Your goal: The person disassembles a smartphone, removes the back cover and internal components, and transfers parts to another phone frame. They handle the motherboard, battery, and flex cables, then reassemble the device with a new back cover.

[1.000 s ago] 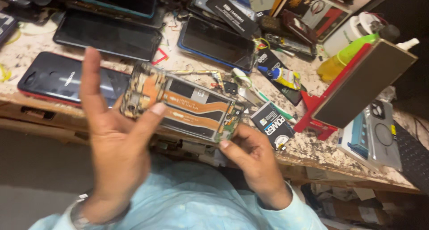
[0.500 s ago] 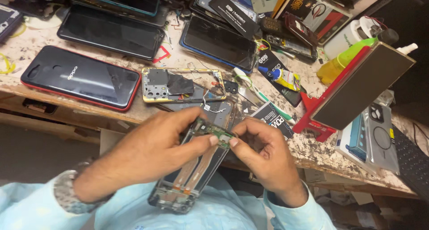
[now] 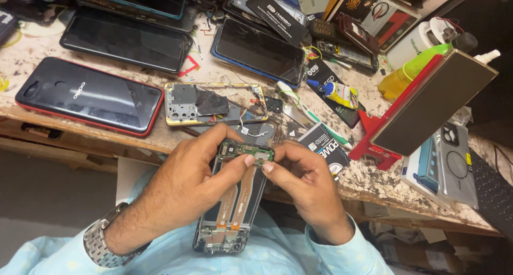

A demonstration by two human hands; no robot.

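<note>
Head view, looking down over a stained, cluttered workbench [image 3: 48,115]. At the far left lies a black phone with a red rim [image 3: 88,96], face down on the bench. Behind it rests a larger dark phone [image 3: 125,40], screen up. Just to the right of the red-rimmed phone sits an opened gold phone frame [image 3: 214,104], its insides bare and thin wires trailing off its right end.

Below these, the left hand [image 3: 187,192] reaches in from the lower left, a metal wristwatch [image 3: 101,243] on its wrist. Its thumb and forefinger are pressed together on the left end of a small green circuit board [image 3: 247,151], and the other fingers curl beneath. The board is held level in the air just above the upper end of a stripped phone chassis [image 3: 232,205], which stands lengthwise between the two hands with its lower end against the person's light blue shirt [image 3: 278,253]. Orange flex strips run down the chassis.

The right hand [image 3: 307,187] meets the board from the other side, thumb and forefinger pinching its right end, remaining fingers folded in. The two thumbs nearly touch.

Farther right on the bench lie a blue-edged phone [image 3: 259,50], a white toothbrush [image 3: 312,115] and a small glue tube [image 3: 336,93]. A red stand [image 3: 377,141] holds a tilted gold-backed phone [image 3: 435,101], and at the far right lies a clear phone case [image 3: 446,165].
</note>
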